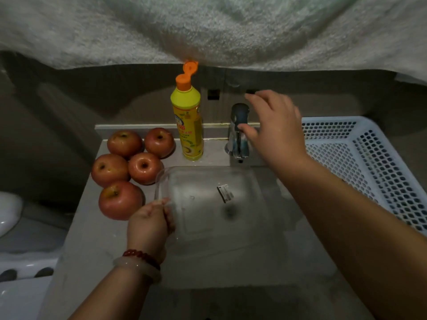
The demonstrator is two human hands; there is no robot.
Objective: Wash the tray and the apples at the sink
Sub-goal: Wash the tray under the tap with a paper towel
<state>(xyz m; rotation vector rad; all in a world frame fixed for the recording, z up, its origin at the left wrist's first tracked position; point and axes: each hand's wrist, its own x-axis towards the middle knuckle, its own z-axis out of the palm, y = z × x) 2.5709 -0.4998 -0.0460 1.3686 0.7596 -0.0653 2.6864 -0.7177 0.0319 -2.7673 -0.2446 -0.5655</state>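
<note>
Starting left: five apples [129, 167] clustered on the counter — my left hand [150, 221] pinches the clear tray's [208, 199] left rim over the sink [272, 239]. Faucet [239, 132] behind; my right hand [275, 128] beside it, fingers spread — basket [369, 158] rightmost.

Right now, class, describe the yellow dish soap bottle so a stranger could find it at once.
Start at the metal faucet behind the sink. Just left of it, on the ledge, stands the yellow dish soap bottle. Unlike the round red apples beside it, it is tall, with an open orange flip cap.
</note>
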